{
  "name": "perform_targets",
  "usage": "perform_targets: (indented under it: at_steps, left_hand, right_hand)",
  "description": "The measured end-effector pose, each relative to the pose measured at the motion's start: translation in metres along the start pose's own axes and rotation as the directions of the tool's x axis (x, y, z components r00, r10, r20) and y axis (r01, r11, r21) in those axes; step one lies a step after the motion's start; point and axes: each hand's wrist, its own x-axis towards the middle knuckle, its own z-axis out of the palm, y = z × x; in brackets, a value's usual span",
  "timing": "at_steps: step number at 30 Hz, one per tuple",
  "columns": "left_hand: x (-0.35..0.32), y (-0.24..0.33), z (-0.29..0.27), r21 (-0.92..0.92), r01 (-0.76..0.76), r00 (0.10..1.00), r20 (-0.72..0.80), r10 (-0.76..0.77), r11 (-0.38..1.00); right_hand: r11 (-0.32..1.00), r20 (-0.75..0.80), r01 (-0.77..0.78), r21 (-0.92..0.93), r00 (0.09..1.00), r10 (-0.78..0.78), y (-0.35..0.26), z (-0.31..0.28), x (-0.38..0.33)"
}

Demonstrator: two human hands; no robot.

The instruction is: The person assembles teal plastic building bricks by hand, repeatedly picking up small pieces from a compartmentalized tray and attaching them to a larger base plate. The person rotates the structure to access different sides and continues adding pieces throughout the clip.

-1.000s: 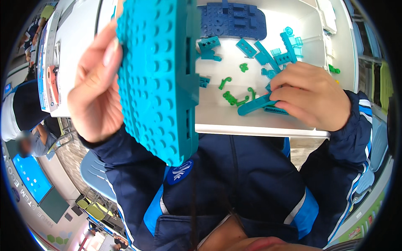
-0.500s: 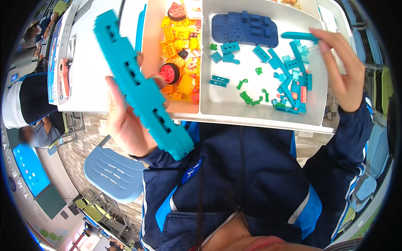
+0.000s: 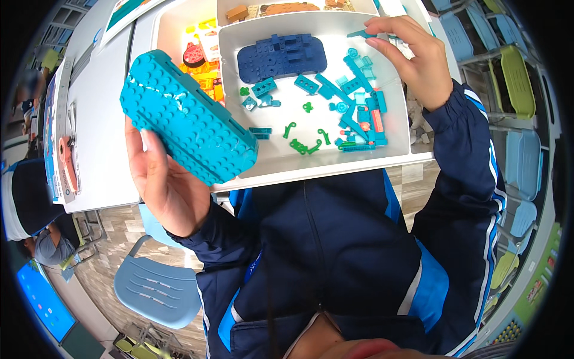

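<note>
My left hand (image 3: pixel 170 185) grips a long teal studded block assembly (image 3: pixel 185 116), its studs turned up and its angled body slanting across the left of the tray. Thumb and fingers hold its near edge. Above the far right part of the tray, my right hand (image 3: pixel 418 54) pinches a small slim teal piece (image 3: pixel 360 34) between thumb and fingertips. Below that hand, in the white compartment, lies a pile of teal pieces (image 3: pixel 359 107). A dark blue studded plate (image 3: pixel 281 57) with bricks on it sits at the compartment's far side.
The divided white tray (image 3: pixel 311 178) also holds yellow and orange bricks (image 3: pixel 206 78), a red wheel (image 3: pixel 193 55), green curled pieces (image 3: pixel 305 146) and tan pieces (image 3: pixel 287 8). An orange-handled tool (image 3: pixel 67 161) lies on the table's left. A blue chair (image 3: pixel 156 287) stands behind, lower left.
The teal assembly has rolled so its studded face shows instead of its side. My right hand still pinches the slim piece. The whole view has shifted, moving the tray left in the picture.
</note>
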Motion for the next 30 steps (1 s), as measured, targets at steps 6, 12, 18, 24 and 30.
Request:
perform_targets:
  at_steps: [6,12,18,24,30]
  left_hand:
    - [0.002,-0.002,0.006,0.035,-0.046,0.995,-0.091,0.049,0.998]
    - [-0.001,0.002,0.005,-0.068,-0.041,0.999,-0.017,0.040,0.997]
    - [0.002,-0.001,0.004,-0.025,-0.027,0.998,-0.056,0.025,0.999]
    - [0.002,-0.001,0.013,0.050,-0.080,0.995,-0.049,0.082,0.996]
    - [0.001,0.001,0.016,-0.002,-0.045,0.999,-0.003,0.045,0.999]
  right_hand:
    - [0.991,-0.020,0.001,-0.130,1.000,-0.003,0.003,-0.001,-0.001]
    - [0.977,-0.052,0.012,-0.214,0.998,-0.023,-0.001,-0.001,0.000]
    - [0.966,-0.010,0.156,-0.206,0.987,-0.162,-0.022,-0.011,0.013]
    - [0.950,0.324,0.307,-0.058,0.906,-0.273,-0.048,0.002,0.032]
    - [0.905,0.317,0.423,-0.043,0.865,-0.389,-0.063,0.058,0.043]
